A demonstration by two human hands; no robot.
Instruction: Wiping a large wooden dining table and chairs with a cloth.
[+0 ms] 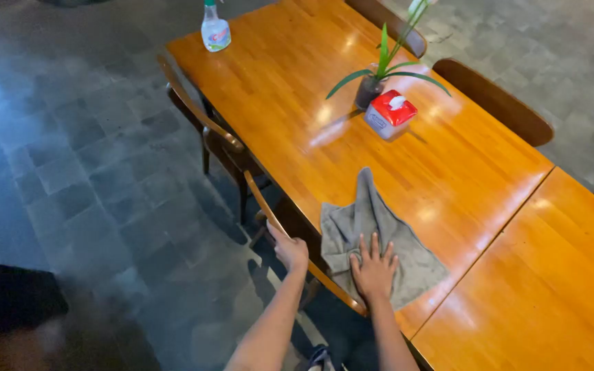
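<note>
Grey cloth [379,237] under right hand [374,270]; left hand [289,249] grips chair [290,240].

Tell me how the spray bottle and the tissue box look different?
The clear plastic spray bottle is tall and upright, with a green top; the red-topped square tissue box is short and blocky. The bottle stands alone at the far corner; the box sits beside a potted green plant. Both rest on the glossy wooden table.
</note>
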